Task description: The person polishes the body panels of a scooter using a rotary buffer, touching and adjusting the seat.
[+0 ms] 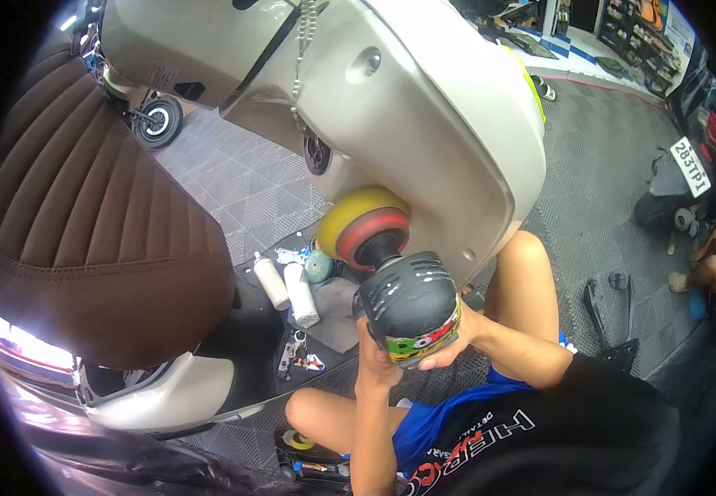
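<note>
Both of my hands are wrapped round a black cordless polisher [412, 306] with a colourful sticker at its back end. My left hand [377, 361] grips its left side, and my right hand [457, 337] closes on its right side; some fingers are hidden beneath the tool. On its front, the yellow and red polishing pad [364, 217] looks smeared, as if spinning. It lies against the lower inner part of a beige scooter front panel [424, 132].
Two white bottles [271, 281], a green round pad [318, 266], a grey cloth [337, 310] and keys [293, 351] lie on the scooter's footboard. A brown ribbed seat [110, 240] fills the left. At right are a motorcycle plate [689, 167] and another person's foot [679, 282].
</note>
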